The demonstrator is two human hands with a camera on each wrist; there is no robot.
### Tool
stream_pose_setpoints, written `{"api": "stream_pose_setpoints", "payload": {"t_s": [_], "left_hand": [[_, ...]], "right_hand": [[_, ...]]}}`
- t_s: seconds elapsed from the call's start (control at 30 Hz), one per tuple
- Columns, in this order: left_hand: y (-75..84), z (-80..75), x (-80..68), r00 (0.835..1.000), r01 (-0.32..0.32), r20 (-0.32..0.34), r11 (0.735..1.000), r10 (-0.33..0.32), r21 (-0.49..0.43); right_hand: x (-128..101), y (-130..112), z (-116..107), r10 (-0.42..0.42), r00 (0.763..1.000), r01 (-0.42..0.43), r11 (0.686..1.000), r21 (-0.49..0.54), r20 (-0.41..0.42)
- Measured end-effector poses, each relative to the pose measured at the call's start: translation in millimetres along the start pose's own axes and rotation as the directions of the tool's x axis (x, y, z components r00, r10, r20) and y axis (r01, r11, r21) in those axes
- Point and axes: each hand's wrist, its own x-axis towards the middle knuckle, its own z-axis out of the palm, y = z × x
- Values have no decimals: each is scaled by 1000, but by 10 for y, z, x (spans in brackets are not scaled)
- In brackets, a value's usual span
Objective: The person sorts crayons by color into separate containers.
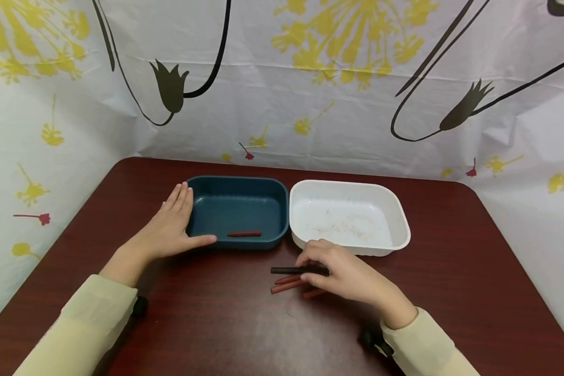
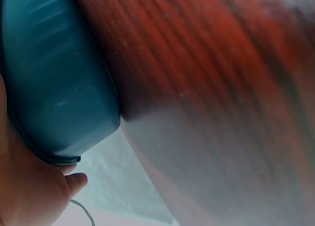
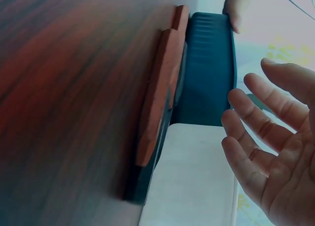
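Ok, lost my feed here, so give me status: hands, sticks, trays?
Left hand flat against dark teal plastic tray, one red stick inside. Right hand open over black stick and red sticks on table. White plastic tray holds no sticks.

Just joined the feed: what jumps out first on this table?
Two tubs sit side by side mid-table: a blue tub holding one red stick, and a white tub to its right. The left hand rests flat against the blue tub's left wall. In front of the tubs, the right hand reaches over a small pile of sticks, its fingers at a black stick.
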Motion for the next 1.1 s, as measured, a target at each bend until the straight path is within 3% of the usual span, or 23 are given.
{"api": "stream_pose_setpoints", "payload": {"t_s": [0.37,0.73,1.1], "left_hand": [[8,-4,0,1000,7,11,1000,-7,3],[4,-12,2,1000,12,8,1000,-12,5],[0,4,8,1000,10,5,1000,-10,13]], "right_hand": [[-75,78,26,-35,999,35,999,-8,27],[-147,112,58,42,995,-41,999,-17,86],[-131,85,79,74,986,-58,993,-104,148]]}}
